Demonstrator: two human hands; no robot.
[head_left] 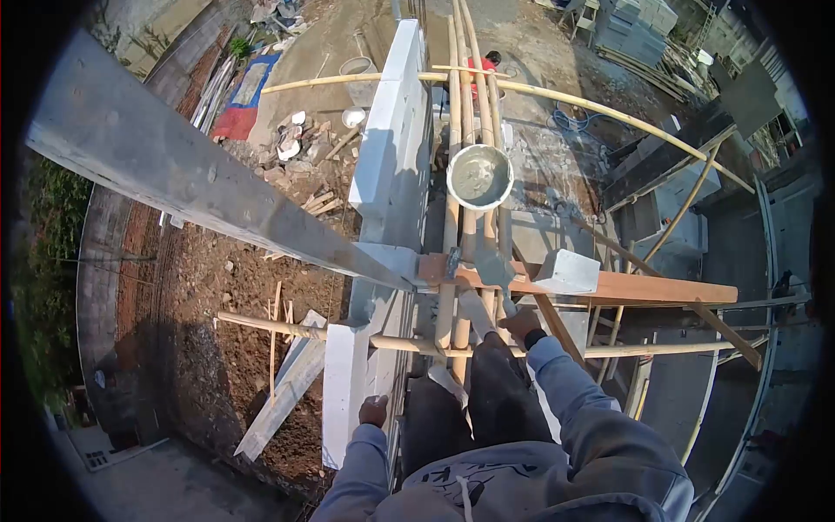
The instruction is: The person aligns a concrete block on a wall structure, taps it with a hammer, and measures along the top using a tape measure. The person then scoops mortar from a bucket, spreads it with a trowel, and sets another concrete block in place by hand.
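My right hand (522,324) is closed around the handle of a trowel (494,268). Its grey blade points away from me, over the brown wooden beam (648,288). Beside my left leg, my left hand (374,411) looks curled into a fist at the inner edge of the white block wall (346,383). Nothing shows in that hand, though its underside is hidden. Ahead of the trowel, a bucket (451,184) holding grey mortar (480,177) stands on the bamboo poles. A loose white block (567,271) rests on the beam, right of the blade.
Bamboo poles (452,130) run forward beneath me, crossed by another pole (609,351). A grey column (191,165) slants across the left. Far below lie rubble (296,148) and brown soil (217,365). A person in red (480,65) is beyond the bucket.
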